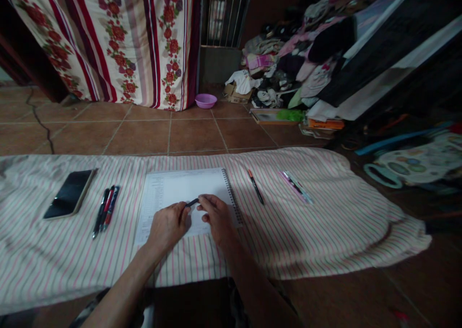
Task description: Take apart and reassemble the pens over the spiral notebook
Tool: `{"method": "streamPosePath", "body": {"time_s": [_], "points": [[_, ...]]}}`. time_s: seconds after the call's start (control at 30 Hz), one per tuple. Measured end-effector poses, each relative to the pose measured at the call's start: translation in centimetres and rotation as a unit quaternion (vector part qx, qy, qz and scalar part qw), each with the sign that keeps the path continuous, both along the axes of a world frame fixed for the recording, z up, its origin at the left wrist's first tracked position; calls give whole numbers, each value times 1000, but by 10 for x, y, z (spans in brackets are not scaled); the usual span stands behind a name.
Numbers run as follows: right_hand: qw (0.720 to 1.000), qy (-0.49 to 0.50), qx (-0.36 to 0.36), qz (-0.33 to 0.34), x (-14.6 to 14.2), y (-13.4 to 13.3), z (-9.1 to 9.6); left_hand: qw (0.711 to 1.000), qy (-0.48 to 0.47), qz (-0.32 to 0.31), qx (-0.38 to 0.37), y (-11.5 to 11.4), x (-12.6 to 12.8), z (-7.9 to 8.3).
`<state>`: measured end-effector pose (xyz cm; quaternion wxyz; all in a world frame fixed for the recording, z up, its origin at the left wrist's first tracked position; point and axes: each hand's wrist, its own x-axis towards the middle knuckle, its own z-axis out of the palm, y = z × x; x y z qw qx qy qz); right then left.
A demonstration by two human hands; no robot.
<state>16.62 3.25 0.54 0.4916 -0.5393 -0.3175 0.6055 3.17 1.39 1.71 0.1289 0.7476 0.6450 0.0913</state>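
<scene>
A dark pen (192,203) is held between my two hands, above an open spiral notebook (180,181) with a white page. My left hand (169,222) is closed around the pen's left end. At the other end, the fingertips of my right hand (217,215) pinch the pen. Beside the notebook on the right lies a black pen with an orange end (257,187). Farther right are slim pens in pink and light blue (296,187). Several pens (105,211), dark and red, lie side by side on the left, next to a black smartphone (70,194).
A striped cloth (288,236) covers the low surface under everything. Behind it are brown floor tiles (144,133), a floral curtain (119,44) and a purple basin (205,100). Clothes (288,58) are heaped at the back right. A cable (39,116) runs along the floor at left.
</scene>
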Motion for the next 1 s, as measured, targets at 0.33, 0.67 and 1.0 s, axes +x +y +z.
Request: {"method": "streamPosePath", "body": {"time_s": [0.33,0.67,1.0], "points": [[1000,26,-9,-4,2,-1,1,1000,6,-1,1,0,-1,-1],[1000,20,-7,-5,4,0,-3,1000,7,-8,-7,-1,-1,1],[998,45,-37,-5,6,1,-1,1000,19,-4,-8,-1,-2,2]]}}
